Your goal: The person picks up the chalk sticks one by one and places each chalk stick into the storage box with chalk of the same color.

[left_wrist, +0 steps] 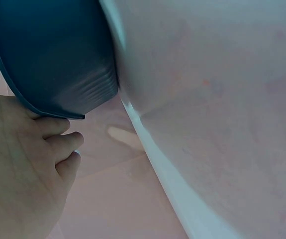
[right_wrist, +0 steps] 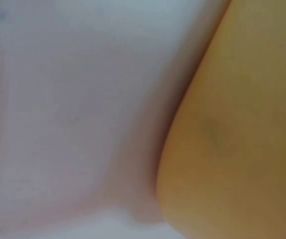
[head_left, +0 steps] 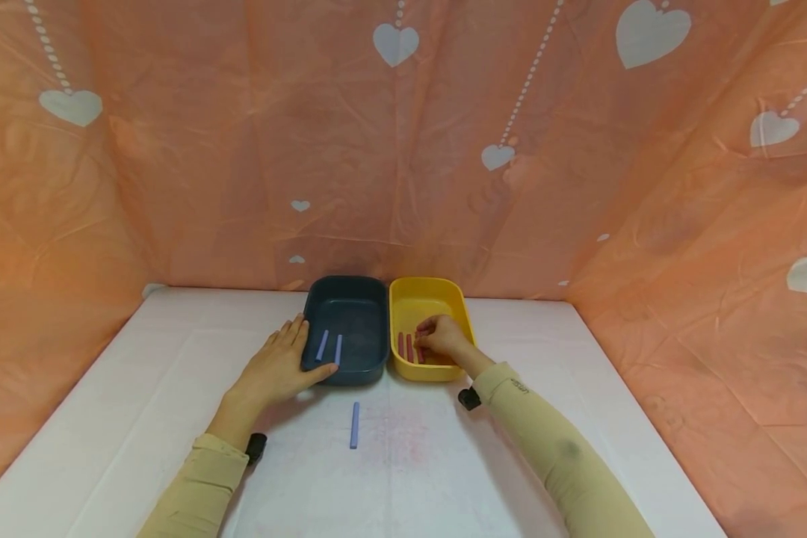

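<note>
My left hand (head_left: 284, 364) rests on the left side of a dark blue tray (head_left: 379, 329), fingers fairly straight along its rim and thumb over the front corner. In the left wrist view the fingertips touch the tray's outer wall (left_wrist: 58, 55). Two purple chalk sticks (head_left: 322, 345) lie inside it. My right hand (head_left: 447, 340) reaches into the yellow tray (head_left: 427, 286) and pinches a red chalk stick (head_left: 421, 356), partly hidden by the fingers. Beside that, two more red chalk sticks (head_left: 400, 344) lie in the tray. The right wrist view shows only the yellow wall (right_wrist: 242, 124), blurred.
Another purple chalk stick (head_left: 354, 426) lies on the white tablecloth (head_left: 296, 493) in front of the trays. Pinkish smudges mark the cloth near it. An orange curtain (head_left: 323, 149) with white hearts hangs behind the table and along both sides.
</note>
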